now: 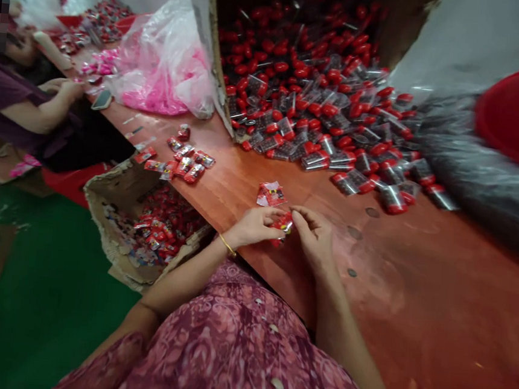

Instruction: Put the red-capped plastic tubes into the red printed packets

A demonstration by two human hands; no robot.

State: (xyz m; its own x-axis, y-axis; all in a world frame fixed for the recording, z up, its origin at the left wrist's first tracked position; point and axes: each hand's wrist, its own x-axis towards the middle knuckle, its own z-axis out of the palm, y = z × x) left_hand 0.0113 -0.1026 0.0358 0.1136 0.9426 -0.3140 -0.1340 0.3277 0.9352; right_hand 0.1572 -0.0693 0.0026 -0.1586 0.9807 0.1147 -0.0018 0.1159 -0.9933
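Observation:
Near the table's front edge, my left hand [257, 224] is closed on a small red packet [283, 224] with a yellow patch and a shiny surface. The fingers of my right hand [314, 235] pinch at the packet's right edge; the fingertips partly cover it. Just beyond my hands lies a small stack of printed red and white cards [270, 193]. To the left, several similar red packets [184, 165] are spread in a loose group on the table.
A big cardboard box [216, 63] on its side spills red-capped clear tubes [310, 138] onto the orange table [414, 293]. Below left, an open carton [115, 230] holds red packets. A bag with pink contents [166, 65] and a person's arm [44, 109] are farther left.

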